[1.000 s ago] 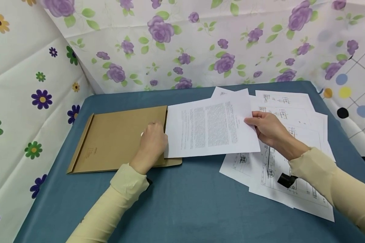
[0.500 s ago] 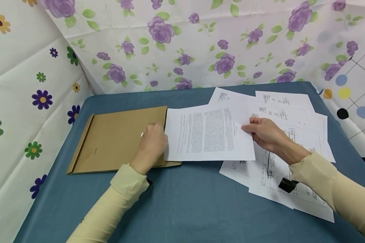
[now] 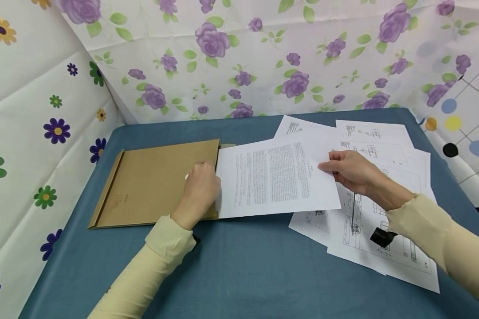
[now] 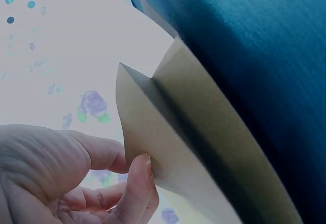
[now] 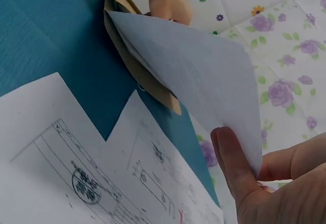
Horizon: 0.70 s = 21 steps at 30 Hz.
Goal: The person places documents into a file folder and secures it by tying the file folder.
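A flat brown paper envelope (image 3: 155, 181) lies on the left of the table, its mouth facing right. The left hand (image 3: 201, 188) pinches the upper layer at that mouth; in the left wrist view the hand (image 4: 97, 178) holds it lifted, with a gap between the two brown layers (image 4: 153, 132). The right hand (image 3: 353, 173) pinches the right edge of a printed white sheet (image 3: 275, 177), whose left edge is at the envelope's mouth. In the right wrist view the sheet (image 5: 204, 71) bows between the right hand (image 5: 275, 183) and the envelope (image 5: 153, 84).
Several overlapping white sheets with line drawings (image 3: 383, 239) are spread on the right of the blue-covered table (image 3: 239, 270), partly under the right forearm. A black object (image 3: 382, 237) is at the right wrist. Flowered cloth (image 3: 239, 57) hangs behind the table.
The printed sheet first shifted down and left, then its right end moved slightly right with the right hand. Its lower-left corner now lies lower, over the envelope's lower flap. The left hand stays in place.
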Each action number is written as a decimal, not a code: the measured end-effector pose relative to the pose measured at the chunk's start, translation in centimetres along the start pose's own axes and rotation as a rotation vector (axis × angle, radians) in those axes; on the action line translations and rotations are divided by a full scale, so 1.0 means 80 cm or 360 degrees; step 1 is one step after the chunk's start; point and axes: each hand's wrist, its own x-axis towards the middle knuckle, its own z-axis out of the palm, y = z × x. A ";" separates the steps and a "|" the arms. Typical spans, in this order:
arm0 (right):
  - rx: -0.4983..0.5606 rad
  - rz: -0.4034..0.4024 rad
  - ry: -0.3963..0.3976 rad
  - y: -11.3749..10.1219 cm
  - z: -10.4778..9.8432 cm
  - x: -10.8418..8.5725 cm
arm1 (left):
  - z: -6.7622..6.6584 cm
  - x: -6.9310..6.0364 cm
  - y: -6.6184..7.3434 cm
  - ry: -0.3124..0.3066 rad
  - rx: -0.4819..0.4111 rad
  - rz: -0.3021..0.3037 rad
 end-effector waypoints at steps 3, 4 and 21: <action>0.0012 -0.0010 -0.0006 0.001 0.004 0.004 | 0.000 -0.001 0.000 -0.0008 0.0004 -0.0016; 0.0014 -0.0016 -0.0002 0.001 0.006 0.005 | 0.000 -0.001 0.001 -0.0010 0.0005 -0.0019; 0.0066 -0.0026 -0.0054 0.009 0.058 0.048 | -0.003 -0.002 0.001 -0.0033 0.0020 -0.0028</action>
